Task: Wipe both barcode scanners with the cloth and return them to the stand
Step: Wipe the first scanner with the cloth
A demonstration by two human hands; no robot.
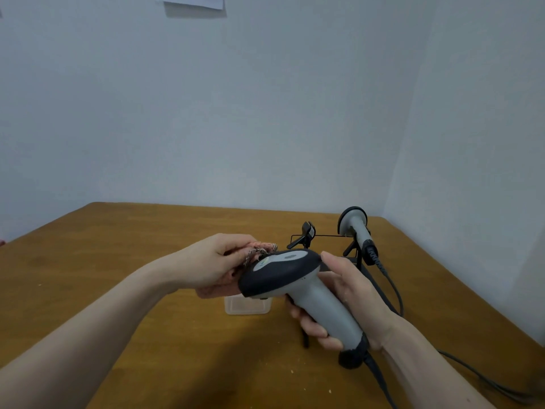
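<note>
Pink knitted cloth (250, 261) is bunched in a person's left hand (218, 261), whose fingers close around it and press it against the dark front end of a grey-and-black barcode scanner (298, 287) raised over the middle of a brown wooden table (118, 276). Directly beneath the scanner's head, a small clear plastic container (247, 305) sits on the tabletop. The right hand (351, 296) is wrapped firmly around the scanner's grey handle, thumb resting up near the head, with the scanner's cord (380, 379) trailing from its base toward the near edge. Toward the far right corner, a black wire stand (324, 240) shows one empty cradle on its left side, while the second scanner (355, 228) rests in the right-hand cradle, its own cable (395, 287) looping down along the right edge. Judging from this arrangement, the task appears to be in its wiping stage on one unit: the scanner in hand is under the cloth and not yet back on the stand. Whether the docked scanner has already been cleaned cannot be told from the picture; at the least, returning the held scanner to its empty cradle remains.
</note>
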